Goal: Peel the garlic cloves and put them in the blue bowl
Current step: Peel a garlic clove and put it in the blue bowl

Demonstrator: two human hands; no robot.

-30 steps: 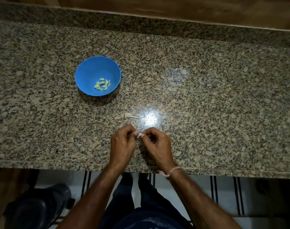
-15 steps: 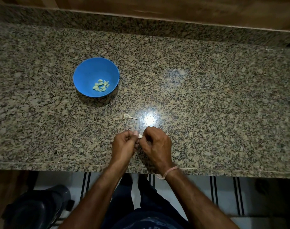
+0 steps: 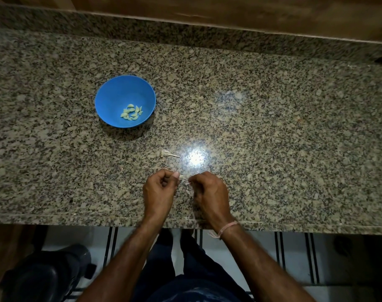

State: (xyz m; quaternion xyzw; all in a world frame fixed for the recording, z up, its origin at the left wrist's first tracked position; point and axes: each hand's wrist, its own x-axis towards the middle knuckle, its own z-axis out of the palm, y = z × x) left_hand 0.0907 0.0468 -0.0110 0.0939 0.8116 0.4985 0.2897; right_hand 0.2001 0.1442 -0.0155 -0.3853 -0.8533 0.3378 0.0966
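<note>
The granite countertop [image 3: 273, 127] fills most of the view, with a bright light reflection near its centre. Below its front edge, at 6 o'clock, the person's dark trousers and a striped floor are visible.

The blue bowl [image 3: 116, 94] stands upright on the countertop at about 10 o'clock from the hands, well apart from them. A small pile of peeled garlic cloves [image 3: 131, 112] lies in the bottom of the bowl, toward its 5 o'clock side.

The left hand [image 3: 160, 190] rests near the front edge with fingers curled inward; the thumb and forefinger pinch a small pale garlic clove [image 3: 181, 176] that projects at its 2 o'clock side. The right hand [image 3: 209, 192] sits just beside it at 3 o'clock, fingers curled, fingertips pinching a thin pale skin fragment [image 3: 187, 183]. The two hands are apart, with a narrow gap between them. A pink thread band [image 3: 227, 227] encircles the right wrist.

A garlic stem remnant [image 3: 168, 154] lies flat on the countertop at 12 o'clock from the left hand, near the reflection. Small skin scraps [image 3: 186, 189] lie on the surface between the hands.
</note>
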